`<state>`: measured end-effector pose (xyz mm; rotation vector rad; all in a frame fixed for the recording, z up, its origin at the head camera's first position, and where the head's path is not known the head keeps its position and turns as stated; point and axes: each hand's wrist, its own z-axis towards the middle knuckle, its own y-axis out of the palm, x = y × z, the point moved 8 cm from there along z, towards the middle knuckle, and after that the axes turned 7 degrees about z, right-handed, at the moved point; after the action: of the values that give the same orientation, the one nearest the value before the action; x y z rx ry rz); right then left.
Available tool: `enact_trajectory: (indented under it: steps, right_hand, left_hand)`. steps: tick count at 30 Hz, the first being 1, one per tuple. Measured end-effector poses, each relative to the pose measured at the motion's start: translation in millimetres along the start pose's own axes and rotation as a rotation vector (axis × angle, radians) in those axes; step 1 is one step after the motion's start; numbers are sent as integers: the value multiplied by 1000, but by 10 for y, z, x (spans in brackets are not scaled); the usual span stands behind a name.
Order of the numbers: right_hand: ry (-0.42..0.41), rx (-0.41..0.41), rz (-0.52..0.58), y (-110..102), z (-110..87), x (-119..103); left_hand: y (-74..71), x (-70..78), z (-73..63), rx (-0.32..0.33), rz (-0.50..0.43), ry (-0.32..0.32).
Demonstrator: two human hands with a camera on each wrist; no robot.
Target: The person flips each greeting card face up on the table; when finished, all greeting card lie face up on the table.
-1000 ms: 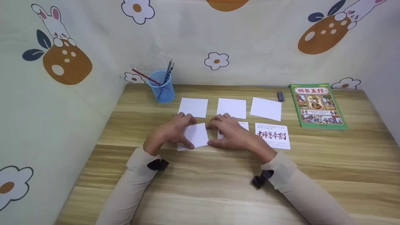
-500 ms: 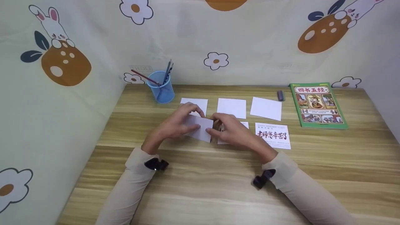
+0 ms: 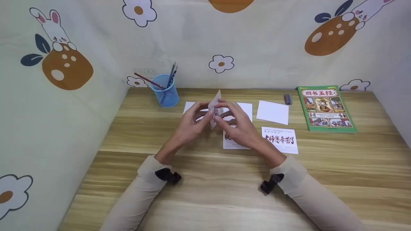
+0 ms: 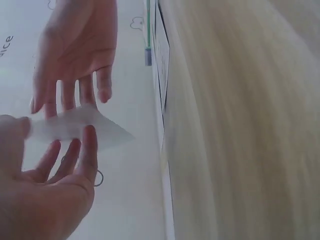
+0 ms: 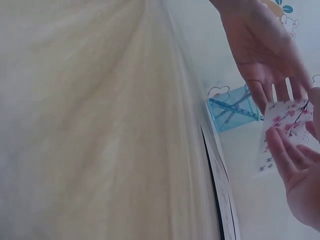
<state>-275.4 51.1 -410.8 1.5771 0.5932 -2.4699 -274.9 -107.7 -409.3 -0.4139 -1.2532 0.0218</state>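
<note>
Between the two hands a printed card (image 3: 213, 119) stands on edge above the table. Pink blossoms show on the card (image 5: 286, 119) in the right wrist view, while its other side looks plain white in the left wrist view. The left hand (image 3: 192, 123) grips it from the left, and the right hand (image 3: 239, 125) holds it from the right with thumb and fingers. Under the right hand lies a card with dark red characters (image 3: 236, 145), partly covered. Two blank white cards (image 3: 245, 109) lie behind the hands, partly hidden.
To the right are a blank card (image 3: 273, 112) and a lettered card (image 3: 279, 140). A green-edged book (image 3: 327, 109) lies farther right, near a small dark eraser-like block (image 3: 288, 99). A blue mesh cup (image 3: 165, 96) with pencils stands back left, before a patterned wall covering.
From lying face down at the left of the front row, the card has been lifted and turned on edge. Both hands have risen with it, the left one moving rightward.
</note>
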Motion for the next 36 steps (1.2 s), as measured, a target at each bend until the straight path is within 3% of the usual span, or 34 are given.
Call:
enact_trajectory:
  steps: [6, 12, 16, 21, 26, 32, 36]
  right_hand:
    - [-24, -38, -184, -9, 25, -20]
    - [-16, -11, -325, -101, 27, 5]
    - [37, 2, -310, -122, 27, 31]
    - [158, 81, -280, -220, 15, 117]
    - [214, 60, -170, -222, -4, 166]
    - [123, 67, -125, -195, 23, 87]
    - [44, 19, -127, -122, 18, 12]
  left_hand:
    - [-196, -101, -16, 82, 17, -86]
    - [-279, -225, -6, 90, 10, -123]
    - [-273, -246, -5, 67, -36, -136]
    - [-313, -244, -8, 64, -146, -136]
    - [-352, -239, -10, 83, -112, -118]
    - [-274, -206, -5, 19, 1, -67]
    - [-260, -182, 4, 4, 63, -36]
